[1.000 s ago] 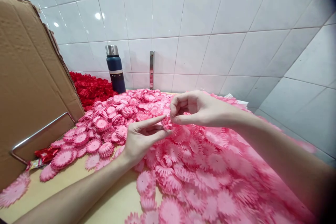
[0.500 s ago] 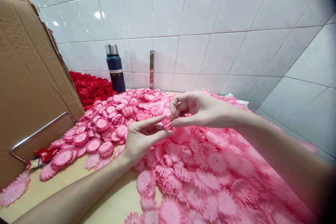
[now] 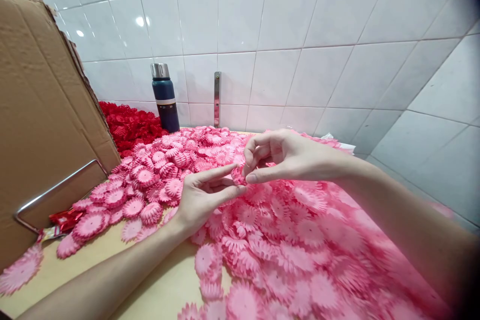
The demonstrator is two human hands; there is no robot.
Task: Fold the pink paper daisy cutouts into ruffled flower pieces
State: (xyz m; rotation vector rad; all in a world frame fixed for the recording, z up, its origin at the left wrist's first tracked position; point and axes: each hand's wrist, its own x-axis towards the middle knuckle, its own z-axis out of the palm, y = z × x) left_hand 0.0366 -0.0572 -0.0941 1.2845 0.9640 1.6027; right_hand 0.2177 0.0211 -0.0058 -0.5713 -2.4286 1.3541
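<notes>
Between my two hands is a small pink fabric petal piece [image 3: 238, 175] with a frilled edge. My left hand [image 3: 204, 197] grips it between the tips of the thumb and forefinger. From the right, my right hand [image 3: 279, 157] pinches the same piece's near edge with thumb and forefinger, its other fingers curled. Below and around both hands spreads a big heap of pink scalloped petal pieces [image 3: 277, 250], many with a tiny hole in the middle. Some lie singly, others in stacks.
A cardboard sheet [image 3: 45, 110] stands at the left, with a bent metal rod [image 3: 56, 187] and a red wrapper [image 3: 65, 219] at its foot. Behind are a red petal pile [image 3: 131, 125], a dark blue bottle [image 3: 165, 100] and a metal strip [image 3: 217, 100] against the tiled wall [image 3: 281, 15].
My right hand has shifted very slightly to the right at the petal piece. My left hand stays in place, and the heap looks the same.
</notes>
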